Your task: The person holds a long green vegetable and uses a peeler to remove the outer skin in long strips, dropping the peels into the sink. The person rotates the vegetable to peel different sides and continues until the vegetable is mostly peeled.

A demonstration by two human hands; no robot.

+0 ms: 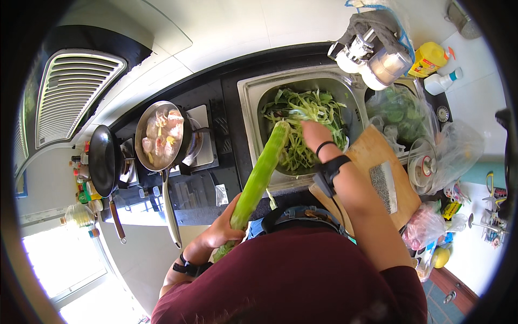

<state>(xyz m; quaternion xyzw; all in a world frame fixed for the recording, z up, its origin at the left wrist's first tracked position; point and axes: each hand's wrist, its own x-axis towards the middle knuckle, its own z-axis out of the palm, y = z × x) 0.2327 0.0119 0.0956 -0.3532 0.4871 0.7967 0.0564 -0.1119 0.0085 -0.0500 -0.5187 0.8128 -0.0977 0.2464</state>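
Observation:
My left hand point(228, 227) grips the lower end of a long, peeled light-green celtuce stem point(259, 178). The stem slants up and away from my body, its far end over the near left rim of the steel sink point(253, 121). My right hand point(316, 137) is closed beside that far end, above the basin. A blurred pale-blue tool, apparently a peeler point(298, 114), shows at its fingers; the handle is hidden by the hand. Below lie heaped green peelings and leaf strips point(315, 101). One thin strip of peel point(271, 199) hangs beside the stem.
Left, a long-handled pan point(162, 156) of meat pieces in liquid and a dark wok point(103, 162) stand at the stove. Right, a wooden board point(360, 150) bears a cleaver-like blade point(383, 187); beyond are bagged greens point(398, 109), a glass lid point(423, 166) and a white appliance point(370, 60).

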